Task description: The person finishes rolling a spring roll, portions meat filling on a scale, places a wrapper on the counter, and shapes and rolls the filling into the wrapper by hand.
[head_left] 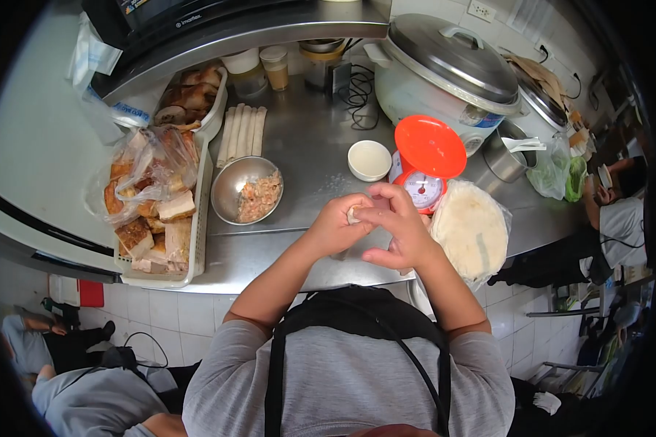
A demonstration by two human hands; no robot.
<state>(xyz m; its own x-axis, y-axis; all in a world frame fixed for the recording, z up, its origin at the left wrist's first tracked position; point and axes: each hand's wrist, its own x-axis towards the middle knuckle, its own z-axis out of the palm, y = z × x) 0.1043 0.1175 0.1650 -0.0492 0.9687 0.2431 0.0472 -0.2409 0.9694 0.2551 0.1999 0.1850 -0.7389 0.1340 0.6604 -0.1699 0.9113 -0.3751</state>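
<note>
My left hand [337, 227] is closed around a small pale lump [353, 213], mostly hidden by the fingers; its kind does not show. Curled fingers of my right hand [402, 227] meet it at the left fingertips, while the right thumb stands apart. Ahead of the hands is a small white bowl [369, 161], its contents unclear. A red-topped kitchen scale [424, 188] stands just beyond the right hand. To its right lies a stack of round thin wrappers [470, 237] in clear plastic. Left of the hands, a steel bowl [229, 191] contains minced filling [259, 197].
Several pale rolls [242, 133] lie behind the steel bowl. A white basket [197, 247] of roasted meat [142, 237] stands at left. A large lidded cooker [444, 80] and a steel pot [506, 153] are at right. Other people [623, 218] are nearby on both sides.
</note>
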